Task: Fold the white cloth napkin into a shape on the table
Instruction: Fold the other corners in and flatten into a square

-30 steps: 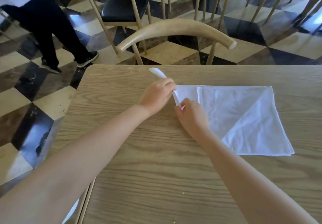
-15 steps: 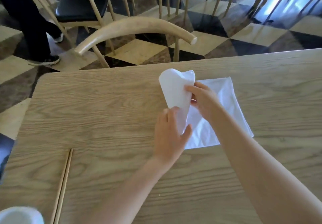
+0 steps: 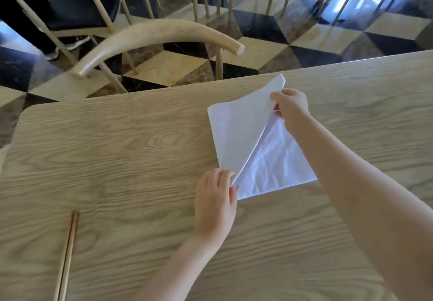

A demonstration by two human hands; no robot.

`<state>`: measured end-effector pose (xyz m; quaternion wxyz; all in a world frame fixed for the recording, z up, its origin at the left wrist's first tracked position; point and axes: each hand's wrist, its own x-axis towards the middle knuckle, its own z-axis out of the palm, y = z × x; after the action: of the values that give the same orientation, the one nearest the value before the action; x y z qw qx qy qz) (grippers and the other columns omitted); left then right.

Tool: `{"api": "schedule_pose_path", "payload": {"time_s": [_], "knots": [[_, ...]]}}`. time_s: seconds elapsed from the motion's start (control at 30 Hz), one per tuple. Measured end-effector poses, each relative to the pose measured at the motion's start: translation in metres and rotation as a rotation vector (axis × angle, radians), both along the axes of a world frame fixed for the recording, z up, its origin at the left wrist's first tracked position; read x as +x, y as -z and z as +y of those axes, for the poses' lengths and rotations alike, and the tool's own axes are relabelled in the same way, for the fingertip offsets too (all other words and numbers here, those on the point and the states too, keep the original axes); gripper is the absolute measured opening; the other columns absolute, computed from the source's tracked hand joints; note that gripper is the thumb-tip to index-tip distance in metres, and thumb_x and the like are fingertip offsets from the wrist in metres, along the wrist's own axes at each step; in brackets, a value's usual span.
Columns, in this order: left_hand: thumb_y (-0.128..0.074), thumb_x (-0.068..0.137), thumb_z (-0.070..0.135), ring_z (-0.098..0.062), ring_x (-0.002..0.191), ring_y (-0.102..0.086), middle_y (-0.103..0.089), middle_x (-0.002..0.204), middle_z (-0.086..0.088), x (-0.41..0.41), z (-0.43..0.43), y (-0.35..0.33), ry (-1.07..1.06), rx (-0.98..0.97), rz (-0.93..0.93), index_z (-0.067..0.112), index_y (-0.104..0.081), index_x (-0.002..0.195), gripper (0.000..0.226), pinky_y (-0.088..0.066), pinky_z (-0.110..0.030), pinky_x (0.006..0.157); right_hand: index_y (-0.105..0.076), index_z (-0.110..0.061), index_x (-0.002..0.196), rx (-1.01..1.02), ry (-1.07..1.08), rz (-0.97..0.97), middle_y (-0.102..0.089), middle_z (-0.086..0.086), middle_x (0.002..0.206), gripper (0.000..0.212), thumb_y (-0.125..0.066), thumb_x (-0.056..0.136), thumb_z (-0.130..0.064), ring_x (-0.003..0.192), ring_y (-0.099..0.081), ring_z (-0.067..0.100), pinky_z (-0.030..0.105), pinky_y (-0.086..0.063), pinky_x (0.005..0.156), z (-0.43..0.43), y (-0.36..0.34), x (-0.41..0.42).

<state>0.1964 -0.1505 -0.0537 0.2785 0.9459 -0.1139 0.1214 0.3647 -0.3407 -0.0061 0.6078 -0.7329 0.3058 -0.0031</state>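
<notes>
Napkin (image 3: pixel 236 136) on table (image 3: pixel 117 160), corners pinched by left hand (image 3: pixel 214 203), right hand (image 3: pixel 291 107)

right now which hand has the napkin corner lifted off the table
The right hand. It pinches the napkin flap's far corner raised in the air; the left hand holds the near corner low at the table.

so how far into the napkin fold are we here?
Early to midway. Done: the white napkin already lies on the table as a layered square. In hand: the right hand lifts the far corner of a top flap while the left hand pinches the near corner, the flap raised along a diagonal. Left: laying that flap down, creasing it, and any further folds; no finished shape yet.
</notes>
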Motion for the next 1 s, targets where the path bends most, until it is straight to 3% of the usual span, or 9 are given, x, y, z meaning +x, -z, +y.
{"api": "schedule_pose_path", "payload": {"time_s": [0.13,0.3,0.57,0.83,1.0], "knots": [[-0.054,0.085,0.016,-0.02,0.075,-0.051,-0.055,0.085,-0.001,-0.005,-0.001,0.0,-0.002,-0.028,-0.016,0.012,-0.06,0.09,0.01,-0.042,-0.03,0.069,-0.058,-0.015,0.072,-0.346,-0.122,0.035,-0.053,-0.003,0.065,0.008,-0.052,0.075,-0.011,0.067,-0.052,0.018,0.021,-0.036,0.048,-0.018,0.005,0.007],[-0.055,0.083,0.024,-0.018,0.075,-0.052,-0.053,0.083,0.002,-0.014,0.0,0.003,-0.025,-0.021,0.03,0.015,-0.059,0.091,0.013,-0.042,-0.031,0.069,-0.06,-0.009,0.107,-0.512,-0.124,0.022,-0.063,0.003,0.093,0.024,-0.053,0.085,-0.018,0.088,-0.058,0.02,0.03,-0.045,0.072,-0.027,0.012,0.009],[-0.051,0.082,0.024,-0.018,0.076,-0.054,-0.056,0.081,0.005,-0.018,-0.003,0.002,-0.063,-0.017,0.043,0.017,-0.06,0.091,0.014,-0.036,-0.028,0.073,-0.061,-0.01,0.108,-0.636,-0.162,-0.061,-0.064,0.01,0.109,0.023,-0.052,0.087,-0.013,0.101,-0.057,0.026,0.028,-0.041,0.077,-0.039,0.022,0.008],[-0.053,0.082,0.032,-0.014,0.077,-0.052,-0.054,0.081,0.009,-0.023,0.0,0.002,-0.102,-0.045,0.113,0.021,-0.062,0.094,0.019,-0.033,-0.025,0.077,-0.064,-0.011,0.099,-0.694,-0.136,-0.058,-0.063,0.009,0.11,0.019,-0.051,0.089,-0.02,0.102,-0.056,0.027,0.029,-0.039,0.077,-0.042,0.026,0.015],[-0.052,0.085,0.028,-0.012,0.075,-0.052,-0.056,0.079,0.012,-0.022,0.001,0.001,-0.108,-0.048,0.095,0.022,-0.062,0.089,0.013,-0.033,-0.025,0.073,-0.066,-0.013,0.106,-0.641,-0.139,-0.033,-0.062,0.008,0.116,0.025,-0.048,0.088,-0.017,0.108,-0.055,0.026,0.029,-0.041,0.081,-0.046,0.026,0.015]]}}
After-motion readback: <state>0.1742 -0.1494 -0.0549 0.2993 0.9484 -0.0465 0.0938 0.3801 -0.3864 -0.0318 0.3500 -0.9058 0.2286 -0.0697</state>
